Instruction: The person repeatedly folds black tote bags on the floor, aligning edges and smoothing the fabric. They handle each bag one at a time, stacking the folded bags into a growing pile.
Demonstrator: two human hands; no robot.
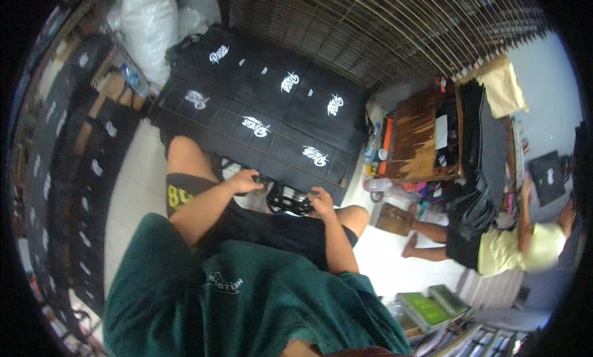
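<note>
In front of me lies a wide sheet of black fabric with white printed lettering in several places and thin seam-like lines across it. At its near edge, over my lap, hangs a bundle of black looped straps. My left hand is closed at the left of these straps, its fingertips on a small dark piece that I cannot make out. My right hand pinches the right end of the looped straps. The undersides of both hands are hidden.
More printed black pieces lie in rows along the left. Beyond them stand a plastic bottle and a white plastic-wrapped bundle. Wire racks rise behind. At right, a person works near a wooden cabinet.
</note>
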